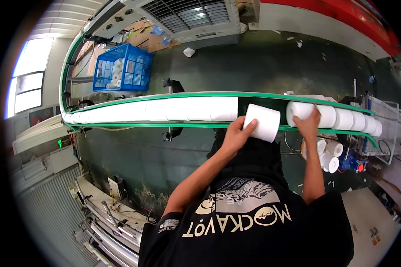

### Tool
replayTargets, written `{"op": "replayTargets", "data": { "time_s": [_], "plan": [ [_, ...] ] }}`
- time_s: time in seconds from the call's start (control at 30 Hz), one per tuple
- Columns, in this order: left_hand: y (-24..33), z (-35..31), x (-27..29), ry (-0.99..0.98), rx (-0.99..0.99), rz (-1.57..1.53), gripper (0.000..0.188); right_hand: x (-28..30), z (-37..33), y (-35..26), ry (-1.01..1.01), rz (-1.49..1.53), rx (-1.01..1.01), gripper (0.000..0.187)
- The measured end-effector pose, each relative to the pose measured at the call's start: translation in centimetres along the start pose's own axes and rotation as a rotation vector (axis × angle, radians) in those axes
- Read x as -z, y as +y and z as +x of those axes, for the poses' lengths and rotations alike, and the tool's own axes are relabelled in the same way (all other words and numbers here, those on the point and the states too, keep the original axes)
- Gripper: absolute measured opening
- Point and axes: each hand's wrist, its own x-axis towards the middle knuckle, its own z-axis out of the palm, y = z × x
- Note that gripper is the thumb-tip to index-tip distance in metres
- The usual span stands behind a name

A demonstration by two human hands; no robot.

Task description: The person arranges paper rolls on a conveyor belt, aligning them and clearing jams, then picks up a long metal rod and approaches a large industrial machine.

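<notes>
My left hand (237, 137) grips a white toilet paper roll (263, 124) by its left end, with the thumb on top. This roll sits tilted and partly over the near green rail of the conveyor. My right hand (309, 123) is closed round another white toilet paper roll (298, 110), which lies on its side in the channel with an end facing left. A dark gap shows between the two. Left of it runs a long row of white rolls (182, 109) set end to end. To the right, several more rolls (353, 120) lie in line against the one I hold.
Green guide rails (165, 125) border the conveyor, with black clamp brackets (173, 85) outside them. A blue crate (138, 66) with rolls stands beyond, and a loose roll (189, 52) lies on the floor. More rolls (329, 161) are stacked at the near right beside machinery.
</notes>
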Motion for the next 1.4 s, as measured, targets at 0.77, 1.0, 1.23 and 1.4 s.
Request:
{"op": "replayTargets", "data": {
  "time_s": [0.77,1.0,1.23,1.4],
  "plan": [
    [7.1,-3.1,-1.2,-0.162,-0.407,-0.101,0.071,9.9,-3.5,-13.6,-0.499,1.542,-0.013,0.097],
    [-1.6,2.3,2.8,0.376,-0.515,1.120,0.063,7.9,-2.4,-11.1,-0.429,1.516,-0.059,0.084],
    [-3.0,1.7,9.9,0.637,-0.348,1.089,0.075,7.8,-3.1,-10.6,-0.407,1.526,-0.111,0.084],
    [-1.9,2.7,12.5,0.599,-0.172,1.222,0.077,6.2,-3.6,-10.5,-0.515,1.537,-0.108,0.082]
  ]
}}
